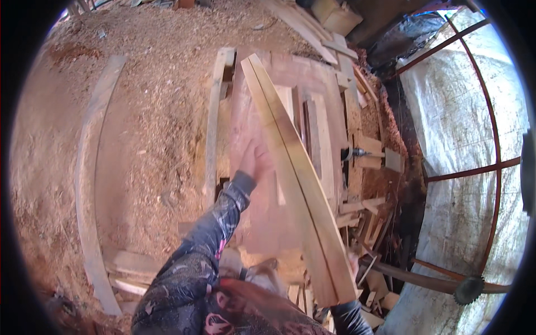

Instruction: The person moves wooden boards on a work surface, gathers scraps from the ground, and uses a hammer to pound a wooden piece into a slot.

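While the right hand holds the near end of a long, pale plank by its right edge — most of that hand is hidden behind the wood — the left hand is blurred beside the plank's left edge, fingers extended; whether it grips anything, one cannot tell. The plank, a dark line running along its length, slants over a reddish-brown panel. A dark drill lies to the right; wood shavings cover the ground at left.
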Demonstrator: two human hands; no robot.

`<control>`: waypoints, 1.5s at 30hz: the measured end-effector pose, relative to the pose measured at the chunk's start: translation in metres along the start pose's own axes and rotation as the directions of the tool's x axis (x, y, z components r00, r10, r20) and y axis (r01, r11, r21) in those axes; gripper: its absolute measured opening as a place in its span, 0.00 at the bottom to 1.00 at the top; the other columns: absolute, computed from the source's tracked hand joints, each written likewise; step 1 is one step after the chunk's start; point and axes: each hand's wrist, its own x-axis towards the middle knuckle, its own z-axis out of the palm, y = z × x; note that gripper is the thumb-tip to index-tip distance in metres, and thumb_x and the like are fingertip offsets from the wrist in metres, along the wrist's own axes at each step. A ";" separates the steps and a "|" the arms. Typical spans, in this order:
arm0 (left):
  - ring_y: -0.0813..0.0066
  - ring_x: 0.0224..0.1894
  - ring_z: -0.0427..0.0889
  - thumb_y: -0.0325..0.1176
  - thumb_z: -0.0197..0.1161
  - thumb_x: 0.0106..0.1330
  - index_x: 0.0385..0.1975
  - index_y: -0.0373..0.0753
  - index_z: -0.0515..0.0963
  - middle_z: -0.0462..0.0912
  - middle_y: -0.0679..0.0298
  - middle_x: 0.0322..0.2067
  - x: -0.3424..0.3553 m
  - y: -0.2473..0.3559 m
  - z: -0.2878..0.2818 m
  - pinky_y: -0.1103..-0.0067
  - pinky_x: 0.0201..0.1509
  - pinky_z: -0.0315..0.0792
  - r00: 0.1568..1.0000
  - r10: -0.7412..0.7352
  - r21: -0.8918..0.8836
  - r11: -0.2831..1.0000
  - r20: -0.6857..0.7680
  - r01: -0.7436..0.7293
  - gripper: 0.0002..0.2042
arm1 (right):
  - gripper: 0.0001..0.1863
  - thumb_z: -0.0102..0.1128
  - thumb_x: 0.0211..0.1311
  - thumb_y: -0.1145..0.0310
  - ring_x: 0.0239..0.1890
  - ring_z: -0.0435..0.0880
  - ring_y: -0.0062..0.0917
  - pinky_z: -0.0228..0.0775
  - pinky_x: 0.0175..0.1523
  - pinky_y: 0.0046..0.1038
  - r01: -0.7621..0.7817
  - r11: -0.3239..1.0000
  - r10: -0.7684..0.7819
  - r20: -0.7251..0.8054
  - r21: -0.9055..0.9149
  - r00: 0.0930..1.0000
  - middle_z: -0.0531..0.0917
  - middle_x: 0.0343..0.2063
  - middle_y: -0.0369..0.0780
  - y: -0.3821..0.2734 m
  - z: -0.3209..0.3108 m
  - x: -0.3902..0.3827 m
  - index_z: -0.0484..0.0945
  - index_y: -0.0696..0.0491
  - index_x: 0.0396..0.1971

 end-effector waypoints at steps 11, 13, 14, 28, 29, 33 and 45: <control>0.65 0.43 0.83 0.47 0.69 0.59 0.52 0.32 0.73 0.81 0.56 0.44 -0.154 -0.037 0.038 0.67 0.45 0.80 0.942 0.105 0.822 0.525 -0.320 0.221 0.28 | 0.36 0.53 0.55 0.46 0.42 0.81 0.46 0.77 0.47 0.43 0.055 0.949 0.022 -0.240 0.309 0.971 0.80 0.45 0.53 0.153 -0.187 -0.121 0.71 0.63 0.54; 0.57 0.46 0.82 0.47 0.69 0.59 0.54 0.30 0.70 0.77 0.51 0.48 -0.173 -0.036 0.027 0.64 0.41 0.81 0.944 0.041 0.815 0.518 -0.328 0.261 0.31 | 0.40 0.52 0.55 0.44 0.43 0.81 0.48 0.76 0.48 0.44 -0.030 0.961 0.065 -0.121 0.274 0.991 0.78 0.46 0.57 0.154 -0.174 -0.136 0.68 0.64 0.57; 0.48 0.48 0.80 0.46 0.70 0.59 0.57 0.27 0.67 0.73 0.46 0.53 -0.181 -0.034 0.021 0.61 0.38 0.83 0.941 -0.029 0.797 0.524 -0.337 0.301 0.34 | 0.42 0.52 0.54 0.43 0.44 0.80 0.50 0.76 0.48 0.44 -0.067 0.966 0.086 -0.064 0.251 0.994 0.77 0.47 0.58 0.154 -0.167 -0.144 0.66 0.65 0.58; 0.68 0.37 0.83 0.53 0.69 0.57 0.44 0.39 0.77 0.83 0.62 0.35 -0.344 -0.113 -0.126 0.67 0.40 0.79 0.877 -0.239 0.805 0.351 -0.417 0.479 0.25 | 0.22 0.61 0.52 0.54 0.29 0.82 0.31 0.76 0.38 0.30 0.064 0.989 0.004 -0.461 0.133 0.887 0.83 0.29 0.44 0.388 -0.335 -0.231 0.78 0.58 0.37; 0.68 0.37 0.83 0.56 0.68 0.57 0.43 0.38 0.77 0.83 0.62 0.34 -0.356 -0.117 -0.140 0.66 0.40 0.79 0.885 -0.200 0.862 0.216 -0.421 0.459 0.26 | 0.22 0.60 0.53 0.54 0.30 0.82 0.31 0.76 0.39 0.30 0.061 0.987 0.012 -0.451 0.148 0.893 0.83 0.30 0.44 0.404 -0.347 -0.239 0.78 0.58 0.38; 0.70 0.42 0.83 0.55 0.68 0.58 0.45 0.39 0.76 0.82 0.57 0.36 -0.418 -0.143 -0.139 0.63 0.45 0.79 0.822 -0.188 0.843 -0.109 -0.538 0.527 0.26 | 0.23 0.58 0.56 0.54 0.34 0.82 0.31 0.75 0.43 0.30 0.062 0.975 0.044 -0.458 0.215 0.888 0.83 0.34 0.45 0.462 -0.374 -0.284 0.77 0.59 0.42; 0.65 0.50 0.80 0.37 0.61 0.66 0.55 0.41 0.72 0.80 0.62 0.47 -0.482 -0.225 -0.180 0.68 0.51 0.76 0.923 -0.296 0.322 0.873 -0.245 0.366 0.19 | 0.25 0.52 0.66 0.57 0.45 0.82 0.31 0.70 0.56 0.29 -0.128 0.906 0.033 -0.235 -0.403 0.971 0.83 0.44 0.46 0.489 -0.445 -0.358 0.75 0.62 0.53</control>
